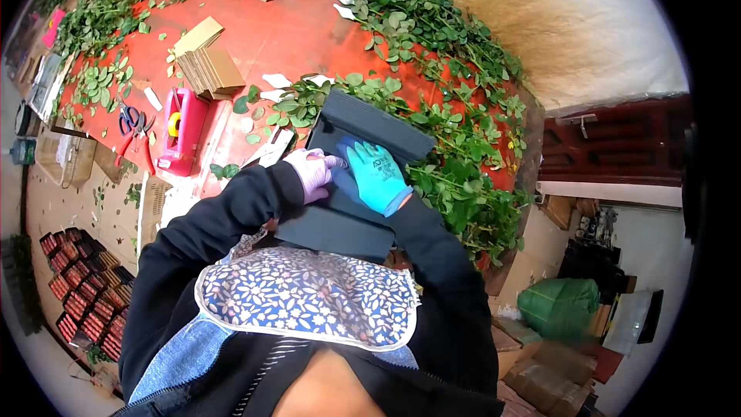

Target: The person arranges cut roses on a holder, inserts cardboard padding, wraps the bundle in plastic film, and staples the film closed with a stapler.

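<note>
A dark, ribbed sheet [370, 127] lies before me on the table, with its far flap raised and its near flap [336, 233] toward my apron. My left hand [311, 173], in a lilac glove, is at the sheet's left side with its fingers curled together; what they pinch, if anything, is hidden. Flat on the middle of the sheet rests my right hand [377, 177] in a teal glove, fingers stretched out. Leafy stems [455, 193] lie behind and right of the sheet. White-wrapped heads [276, 82] show beyond its upper left corner.
On the red table [297, 27] are a pink tape dispenser [184, 133], red-handled pliers [137, 139], scissors [130, 117] and cardboard pieces [210, 69]. More wrapped stems [421, 11] lie along the wall. A green bundle [557, 305] sits on the floor at right.
</note>
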A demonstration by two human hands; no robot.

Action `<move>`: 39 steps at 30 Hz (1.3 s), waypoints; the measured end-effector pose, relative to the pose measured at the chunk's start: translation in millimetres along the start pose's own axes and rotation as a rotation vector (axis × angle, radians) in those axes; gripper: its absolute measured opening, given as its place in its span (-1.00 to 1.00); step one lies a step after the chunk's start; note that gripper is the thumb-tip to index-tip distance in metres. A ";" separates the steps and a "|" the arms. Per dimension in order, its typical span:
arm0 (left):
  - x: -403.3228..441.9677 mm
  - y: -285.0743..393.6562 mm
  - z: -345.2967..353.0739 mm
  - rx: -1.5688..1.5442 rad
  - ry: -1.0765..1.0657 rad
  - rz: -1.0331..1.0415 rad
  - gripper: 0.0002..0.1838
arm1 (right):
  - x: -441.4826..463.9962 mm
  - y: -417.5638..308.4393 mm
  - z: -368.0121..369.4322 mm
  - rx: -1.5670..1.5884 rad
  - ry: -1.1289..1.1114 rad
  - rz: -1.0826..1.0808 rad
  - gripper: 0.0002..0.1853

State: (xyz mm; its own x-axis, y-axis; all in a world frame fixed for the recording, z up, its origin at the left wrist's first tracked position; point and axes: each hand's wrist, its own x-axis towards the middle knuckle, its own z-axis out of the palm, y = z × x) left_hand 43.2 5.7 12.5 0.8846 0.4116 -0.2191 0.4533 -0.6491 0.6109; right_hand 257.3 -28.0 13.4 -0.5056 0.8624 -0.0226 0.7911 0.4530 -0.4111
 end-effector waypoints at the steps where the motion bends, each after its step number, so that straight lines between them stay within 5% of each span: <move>1: -0.4 3.8 -2.8 -0.011 0.003 -0.031 -0.68 | 0.7 3.6 -0.2 -0.035 -0.010 -0.017 -0.52; 6: -16.7 -35.7 5.6 -0.376 0.408 0.115 -0.84 | 8.9 -2.1 -3.9 0.035 -0.020 0.030 -0.63; 8: -33.4 -53.0 -22.7 -0.268 0.626 -0.263 -0.90 | 6.7 -8.5 -7.7 0.005 0.057 0.001 -0.64; 10: -46.3 -93.7 -47.0 0.100 0.874 -0.603 -0.74 | 1.4 -14.7 -6.7 0.013 0.108 -0.035 -0.64; 14: -56.7 -175.5 -92.9 0.312 0.769 -1.218 -0.07 | -9.3 -17.8 3.2 -0.095 0.093 -0.019 -0.58; 18: -71.9 -235.0 -84.5 0.183 0.537 -1.386 0.12 | -3.3 -20.1 -3.6 -0.046 0.090 -0.003 -0.55; 21: -85.6 -278.4 -71.0 0.159 0.639 -1.388 -0.09 | -5.6 -23.3 -5.8 -0.032 0.053 -0.004 -0.55; 24: -96.1 -239.8 -95.6 0.002 0.705 -1.464 0.04 | -8.5 -16.4 -2.3 -0.019 0.060 -0.006 -0.51; 26: -119.4 -268.8 -73.3 -0.217 0.910 -1.209 -0.21 | -8.2 -13.4 -4.7 0.003 0.031 0.030 -0.50; 28: -142.4 -255.7 -61.8 -1.006 0.971 -0.584 -0.43 | -12.2 -23.2 -12.4 0.011 0.007 0.033 -0.49; 30: -122.6 -147.6 -79.8 -1.166 0.799 -0.247 -0.54 | -11.2 -20.5 -12.2 0.022 -0.018 0.036 -0.50; 33: -78.1 -52.5 -47.6 -1.315 0.342 -0.170 -0.62 | -19.6 -5.8 0.5 -0.022 -0.048 -0.001 -0.44; 34: -56.0 -30.8 -35.0 -1.139 0.252 -0.101 -0.66 | -23.3 2.8 5.4 -0.064 -0.080 -0.017 -0.41; 36: -26.1 4.1 -15.6 -1.176 0.074 -0.384 -0.70 | -24.4 13.8 7.3 0.067 0.038 -0.134 -0.37; 39: -7.1 -9.1 12.4 -1.219 0.094 -0.555 -0.79 | -23.5 40.9 2.0 0.059 -0.074 -0.253 -0.43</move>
State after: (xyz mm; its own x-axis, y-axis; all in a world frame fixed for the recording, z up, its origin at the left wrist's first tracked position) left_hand 34.2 0.8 -0.9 0.5838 0.5065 -0.6345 0.3176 0.5768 0.7526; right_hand 300.8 -30.2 -4.7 -0.7101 0.7037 0.0220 0.6161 0.6363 -0.4643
